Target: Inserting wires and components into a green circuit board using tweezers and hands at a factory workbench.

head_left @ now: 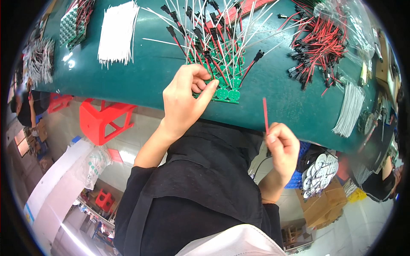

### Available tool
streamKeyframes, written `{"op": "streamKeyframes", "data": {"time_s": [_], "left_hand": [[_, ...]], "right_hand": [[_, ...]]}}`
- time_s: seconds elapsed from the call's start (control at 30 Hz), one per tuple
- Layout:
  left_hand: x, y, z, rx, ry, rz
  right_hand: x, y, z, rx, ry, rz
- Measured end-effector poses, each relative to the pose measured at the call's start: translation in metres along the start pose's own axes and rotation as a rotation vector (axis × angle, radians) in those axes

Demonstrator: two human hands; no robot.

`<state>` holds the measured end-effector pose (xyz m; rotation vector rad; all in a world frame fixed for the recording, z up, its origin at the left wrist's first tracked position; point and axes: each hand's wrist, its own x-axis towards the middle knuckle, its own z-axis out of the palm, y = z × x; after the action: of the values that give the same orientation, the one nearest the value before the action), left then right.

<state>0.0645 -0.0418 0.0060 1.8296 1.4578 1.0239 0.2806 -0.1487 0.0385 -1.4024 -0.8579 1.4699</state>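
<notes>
Near the table's front edge lies a panel of small green circuit boards (233, 94), with many red-and-black wire leads and white strands standing up from it. My left hand (183, 96) is over the panel's left part, thumb and fingers pinched at the lower end of a red-and-black wire lead (220, 70); the exact contact is hidden by the fingers. To the right, just off the front edge, my right hand (282, 147) is closed around a thin, straight red stick-like piece (265, 114) pointing up. Its lower end is hidden in the fist.
A heap of red-and-black leads with black connectors (318, 49) lies at the right, beside a clear plastic bag (352, 25). Bundles of white strands (117, 34) and grey-white strands (349, 109) rest on the green table (158, 81). A red stool (96, 121) stands left.
</notes>
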Motion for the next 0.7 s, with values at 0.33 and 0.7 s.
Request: {"op": "streamKeyframes", "data": {"time_s": [0.33,0.7], "left_hand": [[-0.011,-0.008,-0.01,0.009,-0.167,0.734],[-0.003,-0.023,-0.027,-0.259,-0.035,-0.002]], "right_hand": [[0.012,-0.005,0.029,0.089,-0.259,0.173],[0.075,-0.012,-0.03,-1.288,0.707,-0.16]]}}
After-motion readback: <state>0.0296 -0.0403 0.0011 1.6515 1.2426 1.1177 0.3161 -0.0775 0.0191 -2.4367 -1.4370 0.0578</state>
